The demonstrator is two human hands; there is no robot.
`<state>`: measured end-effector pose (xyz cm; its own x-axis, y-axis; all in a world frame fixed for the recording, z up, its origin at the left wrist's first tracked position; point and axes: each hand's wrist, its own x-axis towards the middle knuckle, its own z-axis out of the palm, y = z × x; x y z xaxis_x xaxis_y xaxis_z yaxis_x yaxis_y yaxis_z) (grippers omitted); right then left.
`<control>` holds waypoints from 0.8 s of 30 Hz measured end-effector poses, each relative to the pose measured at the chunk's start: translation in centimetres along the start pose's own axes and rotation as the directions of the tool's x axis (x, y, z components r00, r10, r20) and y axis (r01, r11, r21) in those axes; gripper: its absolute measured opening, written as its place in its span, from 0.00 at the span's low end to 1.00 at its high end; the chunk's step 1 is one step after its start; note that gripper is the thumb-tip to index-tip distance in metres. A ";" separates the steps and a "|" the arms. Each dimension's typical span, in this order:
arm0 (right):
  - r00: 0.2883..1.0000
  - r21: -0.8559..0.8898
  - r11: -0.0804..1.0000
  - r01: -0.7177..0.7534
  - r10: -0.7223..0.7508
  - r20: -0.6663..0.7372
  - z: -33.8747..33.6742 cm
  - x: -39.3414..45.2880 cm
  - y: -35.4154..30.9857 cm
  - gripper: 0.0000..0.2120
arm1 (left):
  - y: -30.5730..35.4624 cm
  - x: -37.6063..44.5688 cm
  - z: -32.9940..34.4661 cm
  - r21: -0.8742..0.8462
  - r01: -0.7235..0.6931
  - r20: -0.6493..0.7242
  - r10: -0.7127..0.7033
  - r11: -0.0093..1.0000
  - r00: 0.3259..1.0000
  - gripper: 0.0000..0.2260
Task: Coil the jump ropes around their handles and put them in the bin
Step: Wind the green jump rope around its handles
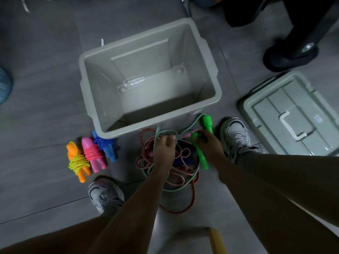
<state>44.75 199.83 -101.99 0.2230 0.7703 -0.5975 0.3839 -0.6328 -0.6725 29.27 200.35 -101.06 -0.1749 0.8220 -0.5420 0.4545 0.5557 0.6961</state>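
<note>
- Yellow object (217, 241) at the bottom edge, nearest the camera, blurred; cannot tell what it is.
- Both forearms reach down to the rope tangle (176, 162) on the floor, just in front of the bin (211, 57).
- Left hand (164, 149) has its fingers curled around loops of the green rope (157, 136), lifted off the pile.
- Right hand (211, 143) grips one green handle (201, 158); the second green handle (207, 123) lies just beside the bin's near wall.
- Progress: three ropes already coiled around their handles — orange handles with yellow cord (78, 162), a pink set (92, 153), a blue set (104, 143) — lying at the bin's near-left corner, on the floor and not inside.
- Bin looks empty, so no rope is stored yet.
- Left to do, as I judge it: untangle and coil the green rope, then the red-and-white rope (183, 169) and any others in the pile, then load everything.
- Ropes in the tangle are braided, limp, heavily interlooped; likely to snag when pulled.
- Lid (293, 114) lies well right of the bin.
</note>
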 end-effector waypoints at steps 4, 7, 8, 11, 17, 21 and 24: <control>0.996 0.129 0.989 0.074 -0.080 0.042 -1.1 -2.7 -3.1 0.07 | 2.8 -2.6 -1.3 -0.061 0.073 0.105 -0.066 0.996 0.992 0.17; 0.988 0.293 0.950 0.108 -0.134 0.072 -2.2 -5.4 -5.9 0.06 | 5.0 -4.8 -2.8 -0.203 0.146 0.174 -0.111 0.968 0.979 0.16; 0.983 0.333 0.935 0.121 -0.161 0.093 -2.7 -6.3 -6.9 0.07 | 5.8 -5.8 -3.6 -0.271 0.154 0.195 -0.103 0.950 0.975 0.15; 0.960 0.411 0.899 0.150 -0.232 0.155 -4.3 -9.3 -9.9 0.09 | 8.1 -8.4 -6.2 -0.371 0.100 0.282 0.010 0.923 0.959 0.16; 0.918 0.315 0.882 0.349 -0.389 0.073 -8.2 -14.6 -16.6 0.12 | 14.6 -14.2 -12.0 -0.353 -0.152 0.421 0.301 0.923 0.856 0.07; 0.841 0.350 0.825 0.445 -0.519 0.155 -10.8 -18.6 -20.4 0.13 | 18.2 -17.7 -16.8 -0.343 -0.245 0.509 0.398 0.907 0.763 0.08; 0.731 0.362 0.816 0.450 -0.570 0.376 -12.3 -21.3 -23.0 0.21 | 19.9 -19.5 -20.5 -0.495 -0.182 0.506 0.453 0.850 0.734 0.10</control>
<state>42.23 198.96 -68.38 -0.3926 0.8936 -0.2174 0.0893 -0.1982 -0.9761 23.85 197.88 -66.99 0.5196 0.7918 -0.3212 -0.0142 0.3838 0.9233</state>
